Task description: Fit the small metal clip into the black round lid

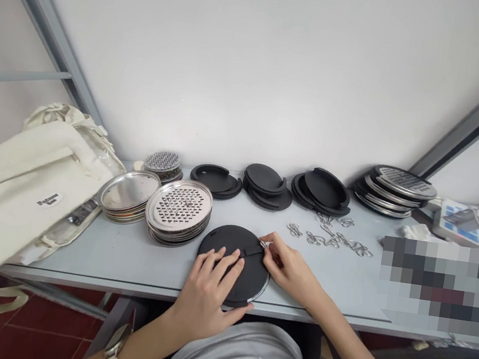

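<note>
A round black lid [230, 242] lies flat near the front edge of the grey table [113, 254], with a thin metal rim showing under its right side. My left hand [206, 291] rests on the lid, fingers spread flat. My right hand [287, 266] pinches a small metal clip [264, 244] at the lid's right edge, where a narrow slot runs toward the centre.
Stacks of metal discs [128, 195] and perforated metal plates [180, 207] stand left of the lid. Black lids [265, 184] in three piles line the wall, with loose wire clips [330, 235] to the right. Another stack of assembled discs [394, 189] sits far right. A white cloth bag [10, 195] fills the left.
</note>
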Action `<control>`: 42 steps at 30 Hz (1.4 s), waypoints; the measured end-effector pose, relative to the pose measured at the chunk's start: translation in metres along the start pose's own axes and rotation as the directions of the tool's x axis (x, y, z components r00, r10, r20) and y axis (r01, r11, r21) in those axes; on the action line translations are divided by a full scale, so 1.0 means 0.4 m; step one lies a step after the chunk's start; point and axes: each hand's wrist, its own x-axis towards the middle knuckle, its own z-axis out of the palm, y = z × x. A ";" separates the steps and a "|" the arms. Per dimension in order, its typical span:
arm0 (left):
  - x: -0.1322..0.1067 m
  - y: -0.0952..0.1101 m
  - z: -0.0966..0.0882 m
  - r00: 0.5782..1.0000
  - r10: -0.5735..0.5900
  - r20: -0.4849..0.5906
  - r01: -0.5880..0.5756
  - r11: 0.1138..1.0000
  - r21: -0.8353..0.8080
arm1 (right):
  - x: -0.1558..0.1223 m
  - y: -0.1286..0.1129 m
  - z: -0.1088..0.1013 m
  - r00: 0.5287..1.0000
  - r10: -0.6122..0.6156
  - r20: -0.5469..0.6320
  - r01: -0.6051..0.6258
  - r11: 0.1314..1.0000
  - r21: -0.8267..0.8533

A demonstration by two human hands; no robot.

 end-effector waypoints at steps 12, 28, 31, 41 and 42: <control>0.000 -0.002 0.004 1.000 -0.002 -0.003 0.002 1.000 -0.005 | -0.004 0.007 0.001 0.998 -0.024 -0.052 0.025 1.000 0.006; -0.006 -0.001 0.004 1.000 -0.008 0.001 0.008 1.000 -0.009 | 0.005 0.019 -0.004 0.973 -0.131 -0.190 0.136 0.991 0.013; -0.005 -0.001 0.004 1.000 -0.005 0.000 0.005 1.000 -0.003 | 0.005 0.021 -0.003 0.979 -0.115 -0.171 0.121 0.992 0.024; -0.003 0.000 0.003 1.000 0.003 -0.014 -0.003 1.000 0.020 | 0.004 0.017 -0.007 0.985 -0.085 -0.152 0.082 0.996 -0.025; -0.002 0.000 0.002 1.000 0.004 -0.013 -0.004 1.000 0.021 | 0.005 0.017 -0.008 0.985 -0.071 -0.154 0.068 0.997 -0.028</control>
